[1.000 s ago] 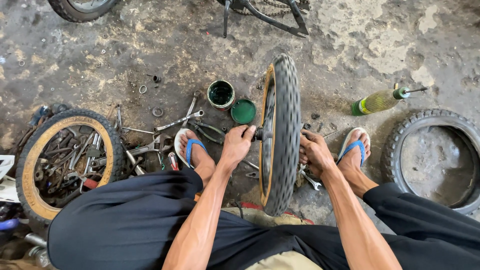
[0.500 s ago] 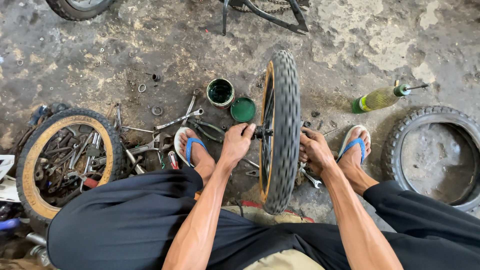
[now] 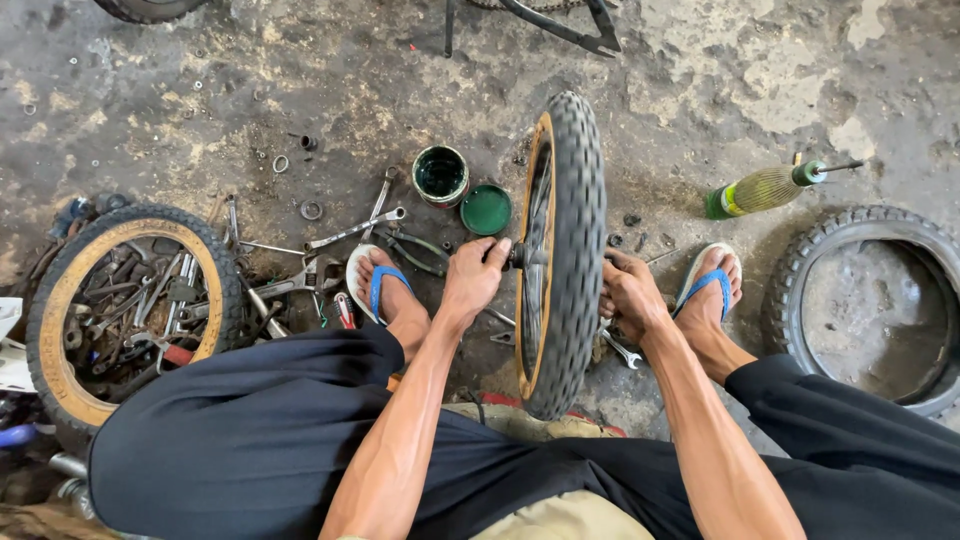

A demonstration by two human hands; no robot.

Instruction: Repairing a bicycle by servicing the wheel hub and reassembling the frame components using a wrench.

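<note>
A small round can stands open on the concrete floor, just left of the upright wheel's top; its wall is pale and its inside dark green. Its round green lid lies flat just beside it, toward the wheel. To the right, well apart, a yellowish plastic bottle lies on its side, with a green cap and a thin nozzle.
</note>
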